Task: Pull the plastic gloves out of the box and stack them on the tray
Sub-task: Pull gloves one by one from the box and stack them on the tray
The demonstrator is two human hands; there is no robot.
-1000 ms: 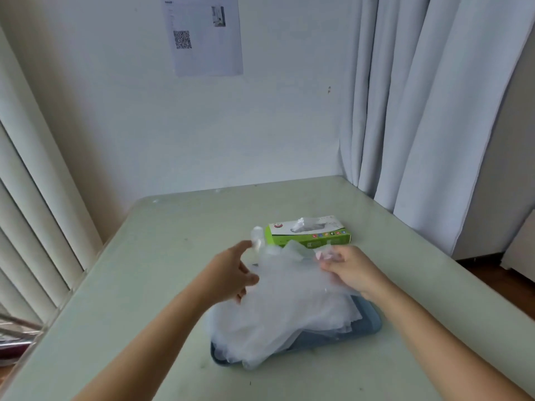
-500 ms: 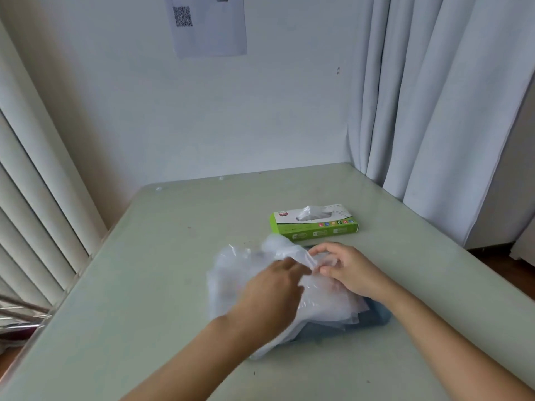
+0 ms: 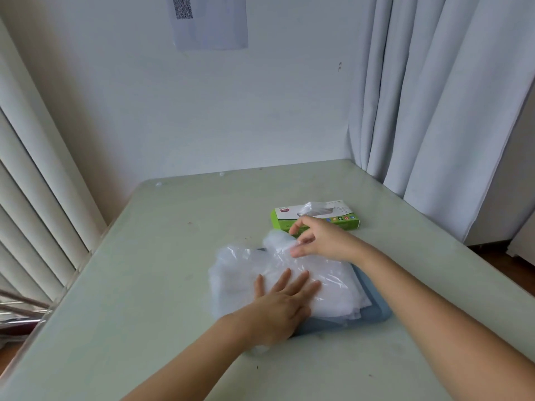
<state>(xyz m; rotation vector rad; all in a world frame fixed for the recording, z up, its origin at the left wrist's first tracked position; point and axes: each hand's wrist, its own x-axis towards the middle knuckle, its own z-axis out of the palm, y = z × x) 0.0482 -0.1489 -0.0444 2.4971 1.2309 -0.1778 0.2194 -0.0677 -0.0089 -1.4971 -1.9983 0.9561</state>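
The heap of thin, cloudy-clear plastic gloves lies on the slate-blue rectangular plastic tray, covering most of it and spilling over its left and far edges onto the bench. The film is crinkled and glossy, with many loose layers. The layers are roughly squared at the near right corner and puffed up at the far side, where one wrinkled lobe stands higher than the rest.

The left hand lies flat on the heap with fingers straight and spread. Its grip is wide and clasps nothing. It is probably there to press out air and to pin the slippery sheets so they do not slide. The right hand hovers at the far rim of the heap. Its grip is also wide, with forefinger arched up and thumb low, and nothing is held between them. Whether the thumb tip brushes the film is hard to judge from this angle. It sits between heap and box, which suits a reach for another glove.

Just beyond lies the flat green-and-white cardboard glove box, with a tuft of clear glove poking up through its top slot. The box therefore seems not yet empty, and the stacking is only partly done.

All of this rests on the pale green glossy bench, set into a corner with white slatted blinds to the left and grey curtains to the right.
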